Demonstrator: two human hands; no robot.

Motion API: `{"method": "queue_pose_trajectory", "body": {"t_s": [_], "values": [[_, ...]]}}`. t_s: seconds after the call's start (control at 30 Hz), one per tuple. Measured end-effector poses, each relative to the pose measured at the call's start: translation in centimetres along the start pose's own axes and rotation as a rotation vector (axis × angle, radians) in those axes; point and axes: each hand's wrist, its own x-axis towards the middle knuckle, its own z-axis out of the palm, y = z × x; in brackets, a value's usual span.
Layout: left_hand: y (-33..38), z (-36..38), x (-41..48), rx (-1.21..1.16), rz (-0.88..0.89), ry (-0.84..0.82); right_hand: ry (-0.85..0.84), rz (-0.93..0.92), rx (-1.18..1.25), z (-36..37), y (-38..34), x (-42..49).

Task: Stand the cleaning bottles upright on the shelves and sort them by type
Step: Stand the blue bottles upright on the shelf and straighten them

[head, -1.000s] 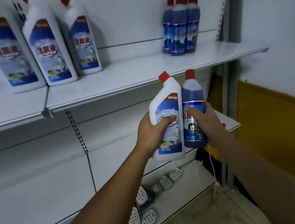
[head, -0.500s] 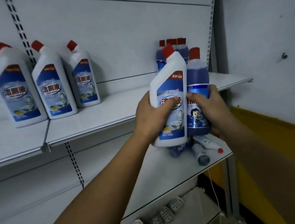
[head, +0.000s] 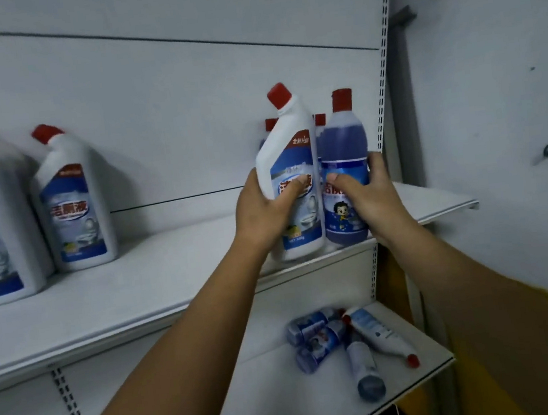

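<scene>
On the lower shelf, nearest the viewer, several fallen bottles were left lying on their sides in a loose heap, caps pointed various ways; above them, the white angled-neck bottle was gripped round its middle by the left hand, thumb laid across the label, and the blue bottle was gripped likewise by the right hand; both were held upright and close side by side, the white one tipped slightly, bases at the front edge of the upper shelf; whether they rested on it could not be told. Just behind the blue bottle, red caps of the standing blue group were seen, so only a short push back was judged necessary; the standing white bottles were set well apart to the left, so the white bottle's path was judged to lie leftward along the shelf, on the left hand's side.
</scene>
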Motion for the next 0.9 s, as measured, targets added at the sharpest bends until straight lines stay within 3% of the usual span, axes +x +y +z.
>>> {"method": "queue_pose_trajectory", "body": {"t_s": [0.5, 0.9], "values": [[-3.2, 4.8, 7.4, 0.093, -0.019, -0.025, -0.061, 0.112, 0.065, -4.7, 6.4, 10.7], [-5.0, 7.2, 9.0, 0.155, -0.052, 0.038, -0.380, 0.162, -0.029, -6.2, 10.0, 18.8]]}}
